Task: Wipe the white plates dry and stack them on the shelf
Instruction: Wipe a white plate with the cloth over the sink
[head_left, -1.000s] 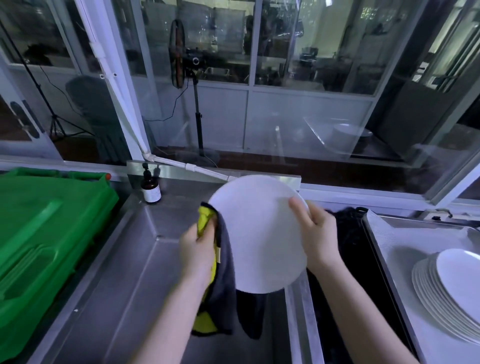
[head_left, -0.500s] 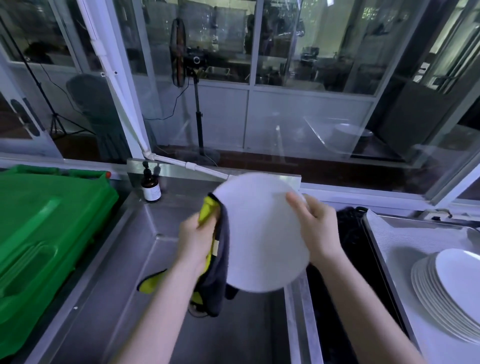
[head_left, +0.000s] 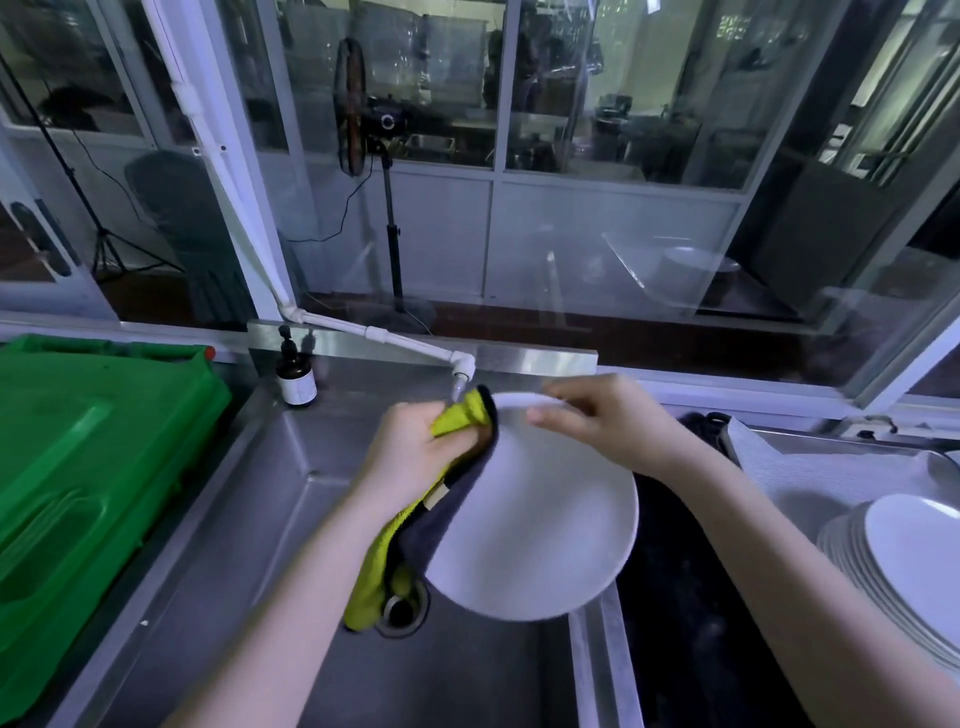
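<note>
The left hand (head_left: 410, 447) grips the cloth (head_left: 460, 418), fingertips buried in it; the cloth's dark side runs behind the plate (head_left: 535, 519), out of sight. The right hand (head_left: 608, 421), pinching the rim at 12 o'clock, is motion-blurred. The drain (head_left: 401, 612), at 7 o'clock of the plate, is half covered. The stack of plates (head_left: 893, 561) at 3 o'clock is cut by the right edge, the green crate (head_left: 78, 467) at 9 o'clock by the left. The bottle (head_left: 296, 384) label is unreadable.

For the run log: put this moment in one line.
step: wiping | left hand: grips cloth against plate | right hand: holds plate rim
</note>
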